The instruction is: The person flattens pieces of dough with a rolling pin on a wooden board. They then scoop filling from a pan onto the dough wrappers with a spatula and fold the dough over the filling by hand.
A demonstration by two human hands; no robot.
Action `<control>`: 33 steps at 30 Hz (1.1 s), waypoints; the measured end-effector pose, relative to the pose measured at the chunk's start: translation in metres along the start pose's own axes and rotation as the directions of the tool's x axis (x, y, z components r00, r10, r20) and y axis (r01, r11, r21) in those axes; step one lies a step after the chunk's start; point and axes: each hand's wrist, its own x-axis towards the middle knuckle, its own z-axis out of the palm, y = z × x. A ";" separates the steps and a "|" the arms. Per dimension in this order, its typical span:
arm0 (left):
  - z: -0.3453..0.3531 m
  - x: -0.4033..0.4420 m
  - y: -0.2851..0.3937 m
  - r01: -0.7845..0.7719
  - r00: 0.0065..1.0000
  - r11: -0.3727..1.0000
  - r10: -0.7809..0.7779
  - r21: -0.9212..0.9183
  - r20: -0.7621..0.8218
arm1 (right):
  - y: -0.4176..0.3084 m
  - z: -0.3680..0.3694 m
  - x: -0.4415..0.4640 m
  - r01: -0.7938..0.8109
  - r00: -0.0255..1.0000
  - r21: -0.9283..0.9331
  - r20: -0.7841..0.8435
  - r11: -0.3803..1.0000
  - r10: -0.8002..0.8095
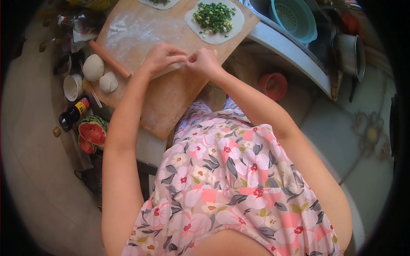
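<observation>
Over the near edge of the floured wooden board, my left hand and my right hand meet with fingertips almost touching. Both hands have their fingers pinched on the edge of a pale piece of dough, mostly hidden beneath them. Beyond my right hand lies a flat round dough wrapper with chopped green and yellow filling heaped on it. Part of another filled wrapper shows at the top edge. Left of my left hand rests a wooden rolling pin.
Two dough lumps, chopsticks, a white bowl, a dark sauce bottle and cut watermelon stand at the left. On the right are a teal colander, a pot and a red bucket on the floor.
</observation>
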 end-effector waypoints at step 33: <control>-0.001 -0.050 0.036 -0.116 0.891 0.904 0.278 0.413 -0.359 | 0.005 -0.010 -0.014 0.049 0.977 0.189 -0.211 0.981 -0.008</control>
